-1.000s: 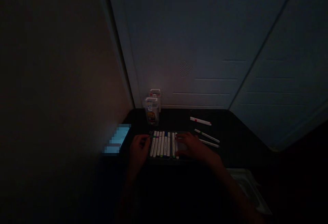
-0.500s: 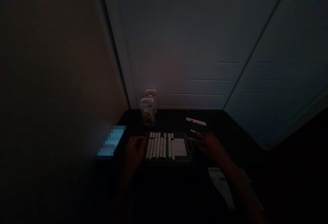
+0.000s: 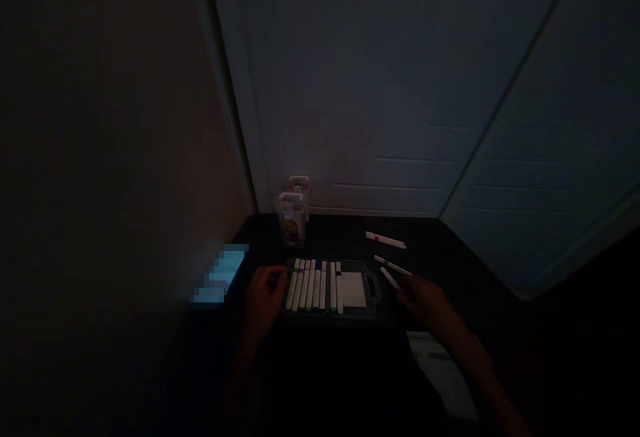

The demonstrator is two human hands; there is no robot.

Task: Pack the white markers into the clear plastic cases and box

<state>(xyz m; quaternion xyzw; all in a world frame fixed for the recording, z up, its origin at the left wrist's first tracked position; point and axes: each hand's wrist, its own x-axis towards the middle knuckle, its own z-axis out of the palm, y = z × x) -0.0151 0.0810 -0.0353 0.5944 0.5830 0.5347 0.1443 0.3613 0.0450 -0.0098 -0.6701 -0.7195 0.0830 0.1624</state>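
Observation:
A clear plastic marker case [image 3: 371, 310] lies open on the dark table, with several white markers [image 3: 309, 285] side by side in its left half and two more markers [image 3: 336, 288] in the right half. My left hand [image 3: 265, 290] is curled at the case's left edge, thumb and fingertips closed on it. Just right of the case, my right hand [image 3: 419, 298] grips a white marker [image 3: 390, 278], which points up and left. Behind that hand lies a marker with a green band [image 3: 393, 265]. Farther back are white markers with a red band [image 3: 385, 240].
Two clear plastic containers [image 3: 292, 224] stand at the back left against the pale wall panel [image 3: 350, 77]. A lit, blurred screen [image 3: 220, 276] is at the left. Below the table's right front edge sits a pale box-like thing [image 3: 445, 370]. The scene is very dark.
My right hand has moved slightly right and down, and the marker in it has turned to a steeper slant. More of the green-banded marker shows. My left hand stays at the case edge.

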